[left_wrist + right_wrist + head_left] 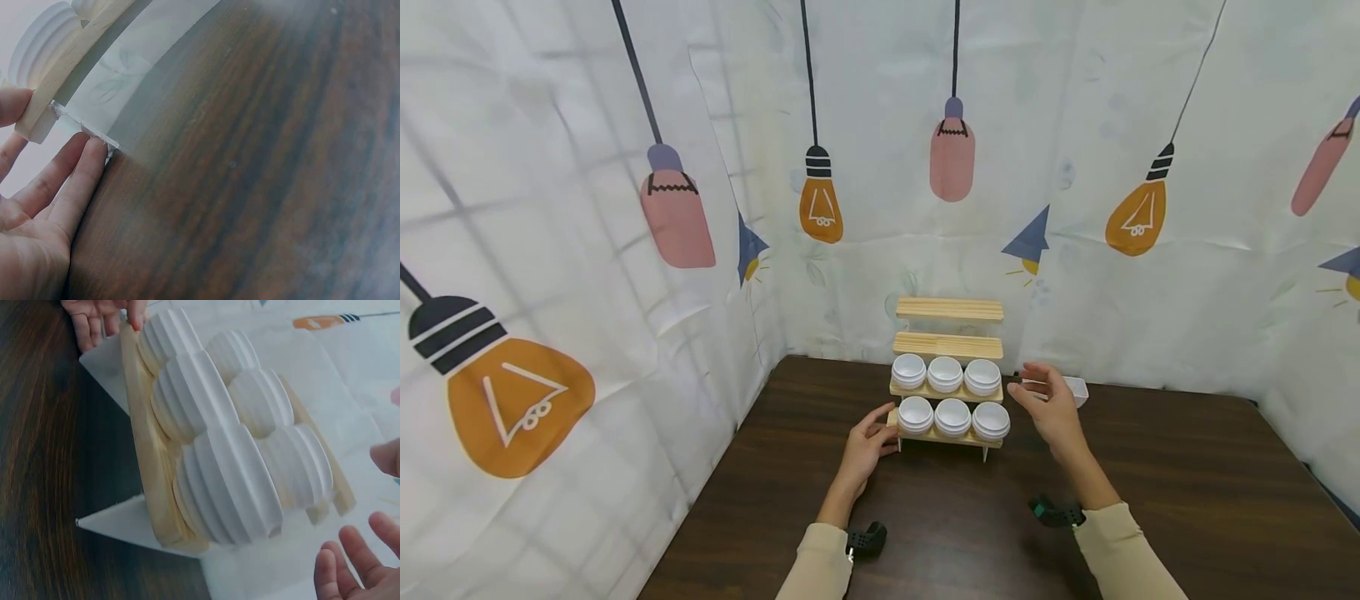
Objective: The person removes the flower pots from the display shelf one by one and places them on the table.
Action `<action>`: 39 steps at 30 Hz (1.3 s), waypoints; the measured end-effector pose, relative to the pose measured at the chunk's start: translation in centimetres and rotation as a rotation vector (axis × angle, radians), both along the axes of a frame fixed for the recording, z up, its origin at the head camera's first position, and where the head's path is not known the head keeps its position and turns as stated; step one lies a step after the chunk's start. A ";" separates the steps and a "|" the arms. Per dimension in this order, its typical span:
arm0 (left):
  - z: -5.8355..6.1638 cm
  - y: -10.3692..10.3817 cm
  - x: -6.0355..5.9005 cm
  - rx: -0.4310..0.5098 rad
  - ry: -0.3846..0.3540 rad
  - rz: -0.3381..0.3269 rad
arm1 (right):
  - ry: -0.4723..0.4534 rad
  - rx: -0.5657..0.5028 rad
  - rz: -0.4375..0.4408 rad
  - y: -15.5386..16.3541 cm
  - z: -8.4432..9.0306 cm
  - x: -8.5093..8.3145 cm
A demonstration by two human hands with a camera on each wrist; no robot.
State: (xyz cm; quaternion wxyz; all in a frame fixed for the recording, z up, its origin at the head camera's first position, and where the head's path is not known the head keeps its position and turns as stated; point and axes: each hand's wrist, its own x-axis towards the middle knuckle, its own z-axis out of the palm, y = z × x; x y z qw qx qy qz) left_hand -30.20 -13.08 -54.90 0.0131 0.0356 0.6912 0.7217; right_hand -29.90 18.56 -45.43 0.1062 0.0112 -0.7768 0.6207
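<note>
Probably a staged recording booth: bulb-print sheets [880, 167] enclose a table [1187, 483].

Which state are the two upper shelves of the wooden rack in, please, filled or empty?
Empty: the two upper shelves show bare wood, while white cups fill both lower tiers.
</note>
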 end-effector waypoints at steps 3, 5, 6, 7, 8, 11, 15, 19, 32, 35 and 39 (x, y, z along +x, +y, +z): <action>-0.1 -0.1 -0.1 -0.004 0.000 -0.001 | -0.013 0.053 0.043 -0.5 0.0 -0.3; -0.1 -0.1 -0.1 -0.004 0.000 -0.003 | -0.022 0.063 0.058 -0.9 0.0 -0.5; -0.1 -0.1 -0.2 -0.004 -0.001 -0.003 | -0.023 0.066 0.065 -1.0 0.0 -0.7; -0.1 -0.1 -0.2 -0.002 -0.004 -0.003 | -0.025 0.068 0.070 -1.2 0.0 -0.9; 0.0 -0.1 -0.2 0.000 -0.004 -0.004 | -0.026 0.069 0.073 -1.3 -0.1 -1.0; 0.0 -0.1 -0.1 0.004 -0.005 -0.004 | -0.031 0.071 0.080 -1.7 -0.2 -1.5; 0.0 0.0 -0.1 0.006 -0.003 -0.002 | -0.041 0.089 0.086 -2.2 -0.3 -1.8; 0.1 0.1 0.0 0.003 -0.004 -0.002 | -0.045 0.095 0.083 -2.6 -0.3 -2.0; 0.1 0.1 -0.1 -0.001 -0.004 -0.002 | -0.039 0.134 0.080 -3.3 -0.6 -2.8; 0.0 0.0 -0.2 0.011 -0.015 -0.003 | -0.040 0.145 0.087 -3.3 -0.8 -2.9; 0.1 -0.1 -0.2 0.016 -0.026 -0.015 | -0.039 0.158 0.078 -3.4 -1.0 -2.9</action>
